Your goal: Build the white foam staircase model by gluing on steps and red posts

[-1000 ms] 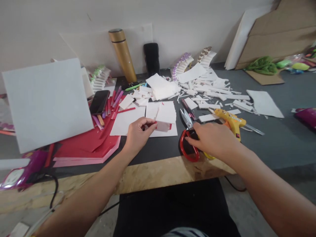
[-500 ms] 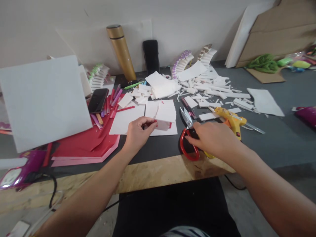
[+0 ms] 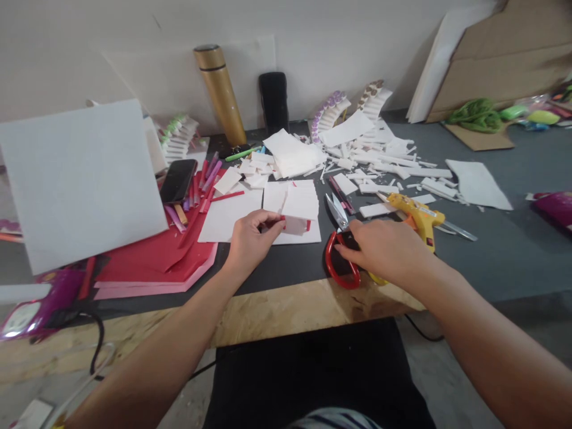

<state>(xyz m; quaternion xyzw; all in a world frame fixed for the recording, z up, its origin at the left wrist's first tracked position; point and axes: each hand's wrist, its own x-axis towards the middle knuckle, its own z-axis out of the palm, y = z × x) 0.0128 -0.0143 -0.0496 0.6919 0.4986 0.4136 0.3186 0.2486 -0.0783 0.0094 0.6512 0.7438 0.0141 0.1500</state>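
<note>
Two hands are at work in the head view, and the scissors (image 3: 343, 226) serve as the landmark for everything else. Your left hand (image 3: 257, 238) is well to the left of the scissors, thumb and finger drawn narrow around a small red bit (image 3: 283, 221) at the near edge of a white paper (image 3: 300, 201). That paper lies just left of the scissors, and its near edge seems a little raised. A second red tab (image 3: 308, 225) shows under that edge, between your pinch and the scissors.

Your right hand (image 3: 386, 247) reaches over the handles from the right side of the scissors. One red loop is visible, with your thumb across it; the other fingers are hidden, so I cannot tell whether you grip the scissors or only rest on them.

For good handling, use a light, steady left pinch, because the paper looks thin and a hard squeeze could buckle it. Press on the red bit itself and let the white sheet lie flat. Mind the scissor points, which face away from you, beyond your right hand. The glue gun (image 3: 420, 217) lies to the right of the scissors, close to your knuckles; its tip may be hot, so lift the right wrist rather than sliding it that way.
</note>
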